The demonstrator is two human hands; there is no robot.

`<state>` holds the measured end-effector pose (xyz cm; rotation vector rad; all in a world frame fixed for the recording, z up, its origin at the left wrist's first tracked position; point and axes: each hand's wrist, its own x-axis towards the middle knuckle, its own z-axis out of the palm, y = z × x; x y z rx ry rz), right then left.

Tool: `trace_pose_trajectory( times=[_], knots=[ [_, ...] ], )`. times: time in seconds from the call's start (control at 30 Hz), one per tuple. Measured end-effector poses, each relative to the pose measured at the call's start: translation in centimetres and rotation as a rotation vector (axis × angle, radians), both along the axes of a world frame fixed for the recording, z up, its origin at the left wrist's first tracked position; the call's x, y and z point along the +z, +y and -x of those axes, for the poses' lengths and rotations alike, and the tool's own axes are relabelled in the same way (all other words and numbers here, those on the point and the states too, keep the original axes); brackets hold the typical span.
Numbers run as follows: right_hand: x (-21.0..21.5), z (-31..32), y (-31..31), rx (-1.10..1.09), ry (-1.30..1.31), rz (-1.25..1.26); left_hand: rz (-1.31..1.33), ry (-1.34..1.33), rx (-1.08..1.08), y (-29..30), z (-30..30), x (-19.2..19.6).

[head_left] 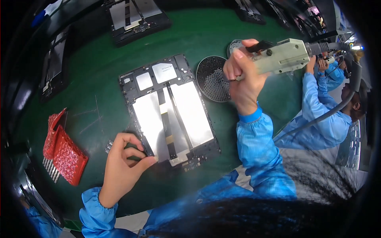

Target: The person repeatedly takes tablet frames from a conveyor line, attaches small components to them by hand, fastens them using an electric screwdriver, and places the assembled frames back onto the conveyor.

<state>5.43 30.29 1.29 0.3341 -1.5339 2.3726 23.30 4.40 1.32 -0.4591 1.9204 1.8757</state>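
An opened tablet (199, 115) lies on the green work surface, its silver battery panels, dark flex cables and small circuit parts exposed. At its lower left edge my left hand (124, 168) has thumb and curled fingers closed on the frame. My right hand (245, 81) is wrapped around a pale grey-green electric screwdriver (287, 57), raised to the right of the tablet. Fingers hide the tool's tip. Below and beside that hand sits a round tray (210, 81) with a perforated plate and many tiny dark pieces, likely screws. A smaller round dish (234, 45) is partly covered by the hand.
A red bubble-wrap packet (70, 158) rests at left on a row of small silver cylinders (50, 169). More opened tablets (137, 23) stand along the far side and far left. From the screwdriver, a thick cable (349, 89) loops down near a co-worker's blue sleeve (317, 107).
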Motion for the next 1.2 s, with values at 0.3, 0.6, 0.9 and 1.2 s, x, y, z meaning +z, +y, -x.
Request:
trace_pose_trajectory(
  times=[0.3,0.6,0.9,1.2],
  knots=[
    [-0.3,0.6,-0.1,0.072,-0.064,-0.091,-0.025,-0.018,0.012,0.4,0.4,0.2],
    [-0.8,-0.1,0.1,0.033,-0.087,-0.137,-0.017,-0.004,-0.001,0.4,0.1,0.5],
    [0.1,-0.4,-0.8,-0.002,0.057,-0.261,-0.135,0.046,-0.072,-1.4,0.8,-0.5],
    [3.3,-12.1,-9.3,0.603,-0.020,-0.106,-0.112,0.178,-0.065,-2.4,0.0,-0.8]
  ],
)
